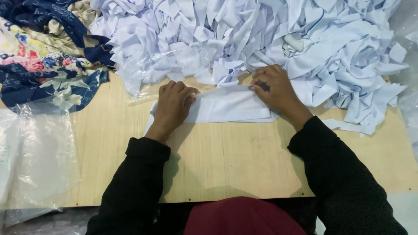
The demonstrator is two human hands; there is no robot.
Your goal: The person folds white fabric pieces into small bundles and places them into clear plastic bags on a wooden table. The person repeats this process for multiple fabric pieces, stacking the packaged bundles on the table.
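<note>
We've got a smooth white fabric piece [226, 106] lying flat on the pale wooden board [244, 161]. Our left hand [173, 106] is curled shut, pinching its left end; our right hand [274, 89] pinches the top right edge. Behind it, a crumpled heap of white strips [261, 35]. Floral cloth [39, 61] sits far left, with bare board nearer us.

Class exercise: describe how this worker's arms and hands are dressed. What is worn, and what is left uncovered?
Both arms wear long black sleeves of a slightly textured fabric, ending at the wrists. The left hand and right hand are bare: no gloves, rings or watch visible.
</note>
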